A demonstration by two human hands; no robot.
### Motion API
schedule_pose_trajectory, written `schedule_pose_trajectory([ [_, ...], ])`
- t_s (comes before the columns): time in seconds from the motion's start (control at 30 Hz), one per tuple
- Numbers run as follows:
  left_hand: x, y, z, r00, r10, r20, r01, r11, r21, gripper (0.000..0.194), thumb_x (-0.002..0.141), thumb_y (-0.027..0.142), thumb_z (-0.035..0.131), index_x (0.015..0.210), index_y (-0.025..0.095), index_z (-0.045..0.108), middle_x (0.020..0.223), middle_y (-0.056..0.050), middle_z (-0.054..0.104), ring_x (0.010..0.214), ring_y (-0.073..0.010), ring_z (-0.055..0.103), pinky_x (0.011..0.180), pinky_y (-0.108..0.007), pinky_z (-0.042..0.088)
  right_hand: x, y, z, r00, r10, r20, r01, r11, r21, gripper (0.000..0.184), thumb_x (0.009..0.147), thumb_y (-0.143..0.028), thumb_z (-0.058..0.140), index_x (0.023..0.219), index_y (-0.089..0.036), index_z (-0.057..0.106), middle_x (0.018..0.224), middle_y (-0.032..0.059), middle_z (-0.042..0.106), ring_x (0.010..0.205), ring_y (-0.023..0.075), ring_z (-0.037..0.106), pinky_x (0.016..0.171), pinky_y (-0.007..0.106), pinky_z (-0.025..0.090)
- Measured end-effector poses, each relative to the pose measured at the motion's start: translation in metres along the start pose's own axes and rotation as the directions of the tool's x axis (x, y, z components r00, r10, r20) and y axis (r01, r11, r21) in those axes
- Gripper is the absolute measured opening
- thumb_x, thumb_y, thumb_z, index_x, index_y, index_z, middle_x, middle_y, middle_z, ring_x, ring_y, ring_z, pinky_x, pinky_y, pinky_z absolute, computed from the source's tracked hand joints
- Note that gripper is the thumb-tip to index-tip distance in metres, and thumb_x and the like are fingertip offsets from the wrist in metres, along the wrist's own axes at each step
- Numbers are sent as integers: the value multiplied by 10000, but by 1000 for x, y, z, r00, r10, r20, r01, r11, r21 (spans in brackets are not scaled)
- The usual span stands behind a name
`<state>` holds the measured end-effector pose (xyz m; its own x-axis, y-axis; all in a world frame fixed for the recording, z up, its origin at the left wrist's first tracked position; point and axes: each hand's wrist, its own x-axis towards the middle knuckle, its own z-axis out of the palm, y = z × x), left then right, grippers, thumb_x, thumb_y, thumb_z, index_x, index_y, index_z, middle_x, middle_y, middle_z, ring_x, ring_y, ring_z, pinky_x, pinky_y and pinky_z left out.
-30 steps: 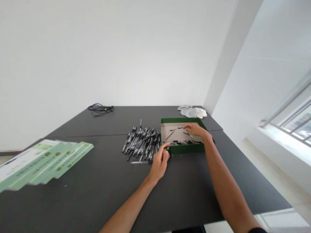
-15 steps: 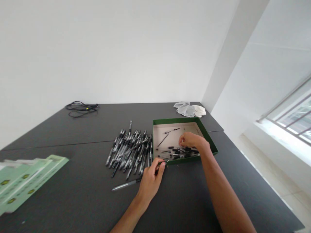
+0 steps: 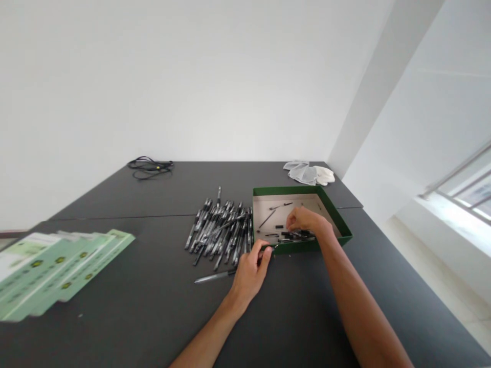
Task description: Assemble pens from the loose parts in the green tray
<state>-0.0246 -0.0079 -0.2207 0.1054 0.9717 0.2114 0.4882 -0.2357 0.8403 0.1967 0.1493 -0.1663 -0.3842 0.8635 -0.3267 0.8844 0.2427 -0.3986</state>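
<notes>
My right hand point(image 3: 305, 221) reaches into a shallow green box point(image 3: 341, 229) with a pale bottom that holds several small black pen parts point(image 3: 291, 235). Its fingers are curled down onto those parts in a pinch; what they hold is hidden. My left hand point(image 3: 252, 268) rests on the black table point(image 3: 153, 312) at the box's near left corner, fingers closed on a small dark pen piece. A heap of black pens point(image 3: 220, 232) lies just left of the box. One single pen point(image 3: 213, 277) lies apart, near my left hand.
Green and white flat cartons point(image 3: 57, 271) are fanned out at the table's left. A coiled black cable point(image 3: 149, 165) lies at the far edge. White cloth gloves point(image 3: 310, 174) sit behind the box. The table's right edge drops to a floor by a window.
My right hand drew back from the box's far side to the parts along its near wall. The left hand stayed by the box corner. The camera view swung left, then back right.
</notes>
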Motion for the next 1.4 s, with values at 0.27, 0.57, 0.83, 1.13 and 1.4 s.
schedule_pose_trajectory([
  [0.27,-5,-2,0,998,22,-57,-26,996,-81,417,1061,524,393,1240,205,594,693,28,580,617,-171,563,612,-264,380,-1,-5,9,997,63,-35,-65,997,-49,173,673,-90,790,819,-168,839,855,97,816,758,197,759,616,197,499],
  [0.57,-8,-10,5,983,77,-168,-104,982,-160,461,1059,555,373,1224,200,615,858,-27,641,730,-163,577,694,-262,445,-5,-10,10,996,9,-86,-19,992,-122,77,691,-108,748,725,-132,813,743,137,784,713,211,732,655,232,494],
  [0.83,-2,-7,-11,943,155,-293,-192,976,-101,344,1047,468,482,1196,196,630,896,-26,663,767,-154,615,750,-257,488,-23,-25,-18,946,-306,-104,312,949,42,247,870,-330,680,984,-176,836,847,40,788,713,142,634,648,215,446],
  [1.13,5,-6,-26,891,307,-335,-300,951,74,270,1028,388,570,1152,199,718,969,-56,714,810,-170,639,768,-276,486,-60,-81,-28,767,-542,-344,617,771,159,287,900,-441,704,978,-195,827,894,54,768,688,132,542,627,248,395],
  [1.4,7,-8,-29,881,314,-355,-297,949,102,249,1029,368,577,1146,198,715,1002,-62,728,892,-184,672,807,-280,490,-58,-90,-22,732,-618,-287,667,735,122,245,885,-429,734,906,-201,821,815,31,759,707,137,571,652,245,411],
])
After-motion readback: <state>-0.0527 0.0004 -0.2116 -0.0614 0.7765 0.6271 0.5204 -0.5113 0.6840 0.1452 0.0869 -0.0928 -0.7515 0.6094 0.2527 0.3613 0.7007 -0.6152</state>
